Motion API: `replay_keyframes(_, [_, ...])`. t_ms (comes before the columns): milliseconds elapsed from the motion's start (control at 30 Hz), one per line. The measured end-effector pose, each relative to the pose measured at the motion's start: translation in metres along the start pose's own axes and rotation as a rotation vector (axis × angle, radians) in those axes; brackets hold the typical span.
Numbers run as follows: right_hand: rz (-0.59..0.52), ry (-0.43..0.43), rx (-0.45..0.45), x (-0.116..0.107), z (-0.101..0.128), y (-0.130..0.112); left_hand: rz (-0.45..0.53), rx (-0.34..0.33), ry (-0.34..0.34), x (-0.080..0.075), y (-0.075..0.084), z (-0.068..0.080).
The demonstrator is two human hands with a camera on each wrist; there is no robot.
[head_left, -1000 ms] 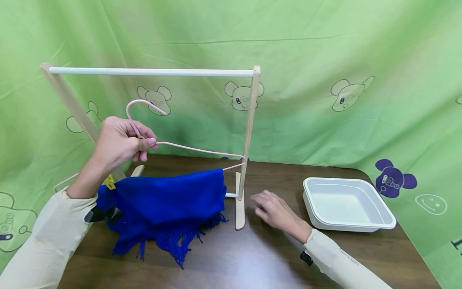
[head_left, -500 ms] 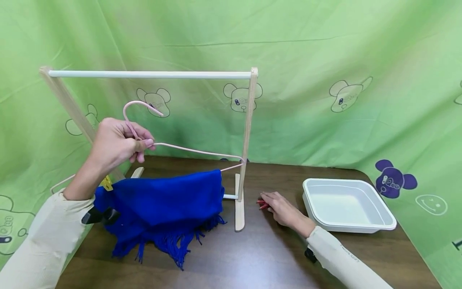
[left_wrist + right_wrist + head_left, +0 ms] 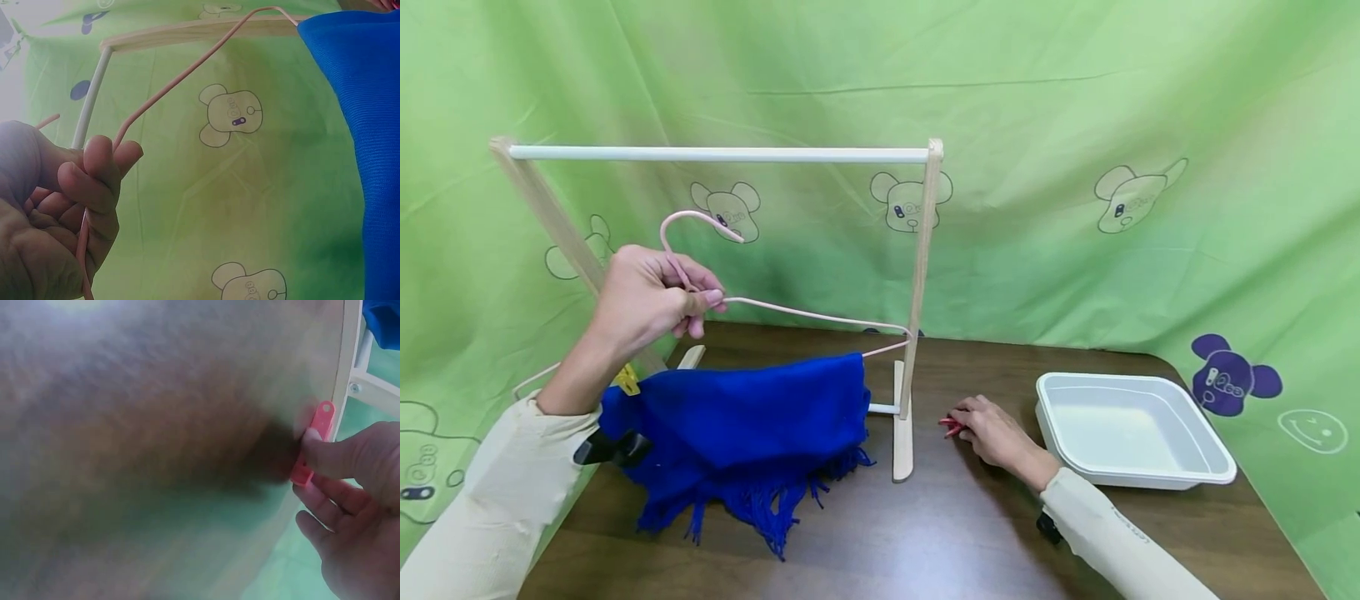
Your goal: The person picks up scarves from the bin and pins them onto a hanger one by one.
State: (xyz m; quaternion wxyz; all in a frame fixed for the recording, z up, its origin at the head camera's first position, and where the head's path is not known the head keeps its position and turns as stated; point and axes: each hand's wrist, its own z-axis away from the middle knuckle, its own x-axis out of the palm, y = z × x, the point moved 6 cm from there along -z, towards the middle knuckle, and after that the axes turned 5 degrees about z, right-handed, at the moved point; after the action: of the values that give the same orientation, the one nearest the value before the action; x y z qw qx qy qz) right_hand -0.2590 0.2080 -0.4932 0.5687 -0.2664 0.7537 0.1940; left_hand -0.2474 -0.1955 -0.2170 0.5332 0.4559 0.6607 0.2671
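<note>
**Right hand settles on the red clip beside the rack**

A second ago the right hand [image 3: 992, 433] was spread flat over the dark brown wooden table [image 3: 925, 533] just right of the rack's foot, nothing under it that I could see. Now it has drawn in, and its thumb and fingers pinch a small red plastic clothes peg [image 3: 950, 427] that lies on the table right of the foot of the light wooden clothes rack with a white top bar [image 3: 722, 154]. The left hand [image 3: 647, 296] has barely moved (perhaps a touch to the right): its fingers stay curled tight round the neck of a thin pink wire hanger [image 3: 820, 317], held below the rack's bar and in front of it.

The peg looks flat and narrow, with a small hole at one end [image 3: 315, 440]. A blue fringed woollen scarf [image 3: 752, 425] drapes over the hanger's lower bar, its tassels reaching the table inside the rack's span. A yellow peg [image 3: 625, 381] shows at the scarf's left edge.

Well right of the rack sits a white rectangular plastic tray [image 3: 1217, 471], with nothing in it.
</note>
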Motion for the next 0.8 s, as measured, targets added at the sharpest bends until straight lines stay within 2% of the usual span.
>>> replay_keyframes(167, [0.049,-0.038,-0.011,0.000,-0.001,0.001,0.012,-0.006,-0.009,0.002,-0.001,0.000])
replay_keyframes(567, [0.054,-0.011,-0.059,0.000,-0.005,-0.004,-0.015,0.004,-0.032,0.010,0.003,-0.007])
replay_keyframes(800, [0.091,-0.051,-0.081,-0.003,-0.005,-0.006,0.010,-0.002,-0.037,0.015,0.002,-0.008])
